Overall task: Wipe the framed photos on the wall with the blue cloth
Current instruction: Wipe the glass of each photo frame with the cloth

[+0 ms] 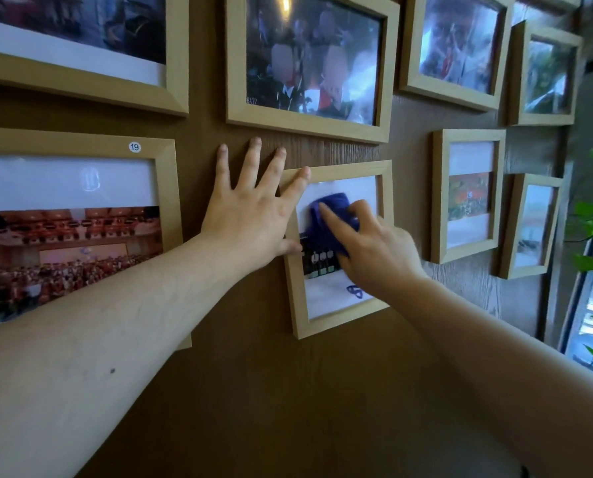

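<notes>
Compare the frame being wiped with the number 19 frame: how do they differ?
The wiped frame is smaller and hangs tilted; the number 19 frame is larger and carries a round sticker. The blue cloth and both hands touch the wiped frame; nothing touches the number 19 frame. Both are light wood.

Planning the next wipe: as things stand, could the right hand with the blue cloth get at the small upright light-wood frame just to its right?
Probably yes. The right hand with the blue cloth is beside the small upright light-wood frame, with only bare brown wall between them.
</notes>
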Demonstrator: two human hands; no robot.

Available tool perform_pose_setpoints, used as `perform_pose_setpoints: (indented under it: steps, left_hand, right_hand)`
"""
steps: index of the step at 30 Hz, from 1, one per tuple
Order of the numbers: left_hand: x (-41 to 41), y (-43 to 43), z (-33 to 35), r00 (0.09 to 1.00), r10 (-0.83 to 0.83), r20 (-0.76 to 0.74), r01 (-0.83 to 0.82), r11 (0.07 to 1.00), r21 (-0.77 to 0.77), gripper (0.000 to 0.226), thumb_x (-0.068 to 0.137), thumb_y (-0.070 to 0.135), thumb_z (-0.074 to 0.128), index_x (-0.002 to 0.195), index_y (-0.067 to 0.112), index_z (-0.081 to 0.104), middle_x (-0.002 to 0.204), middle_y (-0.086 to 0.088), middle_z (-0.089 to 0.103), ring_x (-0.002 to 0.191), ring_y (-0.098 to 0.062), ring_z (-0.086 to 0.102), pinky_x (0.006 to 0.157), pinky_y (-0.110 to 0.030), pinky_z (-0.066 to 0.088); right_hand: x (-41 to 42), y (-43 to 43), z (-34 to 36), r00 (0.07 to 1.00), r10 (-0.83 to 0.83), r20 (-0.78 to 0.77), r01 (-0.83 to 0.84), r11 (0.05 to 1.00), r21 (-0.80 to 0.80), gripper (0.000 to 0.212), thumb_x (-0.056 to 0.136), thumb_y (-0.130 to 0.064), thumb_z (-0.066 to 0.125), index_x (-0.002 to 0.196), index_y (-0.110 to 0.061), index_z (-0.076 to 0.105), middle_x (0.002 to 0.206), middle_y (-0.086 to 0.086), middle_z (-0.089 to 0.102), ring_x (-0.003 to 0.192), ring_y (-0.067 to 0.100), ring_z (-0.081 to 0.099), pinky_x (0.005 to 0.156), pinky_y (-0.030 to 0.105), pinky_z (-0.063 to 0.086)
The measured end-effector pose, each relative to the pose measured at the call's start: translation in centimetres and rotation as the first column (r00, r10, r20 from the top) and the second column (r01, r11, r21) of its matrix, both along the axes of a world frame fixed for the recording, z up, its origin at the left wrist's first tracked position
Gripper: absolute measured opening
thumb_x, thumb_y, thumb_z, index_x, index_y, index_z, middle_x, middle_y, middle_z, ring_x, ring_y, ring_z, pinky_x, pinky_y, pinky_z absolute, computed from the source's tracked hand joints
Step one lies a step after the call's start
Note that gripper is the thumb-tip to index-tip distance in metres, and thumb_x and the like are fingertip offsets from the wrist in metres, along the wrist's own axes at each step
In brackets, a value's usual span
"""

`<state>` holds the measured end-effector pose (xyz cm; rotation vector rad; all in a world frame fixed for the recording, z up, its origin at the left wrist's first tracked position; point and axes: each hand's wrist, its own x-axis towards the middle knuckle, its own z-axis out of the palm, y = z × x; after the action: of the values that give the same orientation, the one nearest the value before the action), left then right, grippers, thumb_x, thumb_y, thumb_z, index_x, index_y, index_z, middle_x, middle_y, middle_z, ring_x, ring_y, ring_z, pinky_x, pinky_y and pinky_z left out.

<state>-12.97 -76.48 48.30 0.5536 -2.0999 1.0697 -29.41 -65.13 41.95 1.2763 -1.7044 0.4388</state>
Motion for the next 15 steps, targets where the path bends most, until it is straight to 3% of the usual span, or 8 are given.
perform_pose_setpoints:
  steps: [5,8,12,15]
  left_hand:
    - [0.0,-0.2,0.0,1.0,-0.018,-0.006,0.018,1.0,0.006,0.108,0.067,0.08,0.05,0.149,0.03,0.001,0.16,-0.013,0.008,0.144,-0.041,-0.005,0.109,-0.067,-0.002]
    - [-0.1,-0.2,0.0,1.0,-0.01,-0.004,0.01,1.0,0.003,0.108,0.067,0.08,0.05,0.149,0.03,0.001,0.16,-0.013,0.008,0.144,-0.041,-0.004,0.109,-0.067,-0.002]
    - [-0.2,-0.3,-0.1,1.0,-0.014,-0.014,0.013,1.0,-0.013,0.106,0.068,0.079,0.049,0.149,0.029,0.003,0.159,-0.014,0.01,0.144,-0.042,-0.002,0.11,-0.068,0.002]
    - [-0.2,-0.2,-0.2,1.0,-0.005,-0.011,0.005,1.0,-0.015,0.107,0.068,0.08,0.048,0.149,0.029,0.002,0.159,-0.014,0.01,0.144,-0.042,-0.002,0.109,-0.068,0.001]
  right_hand:
    - [-1.8,0.6,0.0,0.957,-0.151,0.248,0.186,0.974,-0.126,0.067,0.084,-0.028,0.056,0.143,-0.022,0.025,0.114,0.015,0.044,0.067,0.023,0.041,0.045,0.027,0.03]
    - [-0.4,-0.1,-0.7,0.95,-0.078,0.303,0.114,0.988,-0.102,0.068,0.086,-0.032,0.053,0.144,-0.025,0.019,0.123,0.015,0.04,0.068,0.024,0.049,0.048,0.031,0.043]
    - [2.5,-0.8,-2.7,0.98,0.119,0.16,-0.123,0.992,0.016,0.07,0.083,-0.03,0.057,0.143,-0.028,0.022,0.121,0.013,0.043,0.076,0.024,0.054,0.049,0.028,0.041]
    - [1.6,0.0,-3.8,0.995,0.072,0.07,-0.077,0.995,0.065,0.065,0.084,-0.03,0.056,0.143,-0.025,0.031,0.117,0.013,0.048,0.082,0.025,0.055,0.05,0.028,0.04]
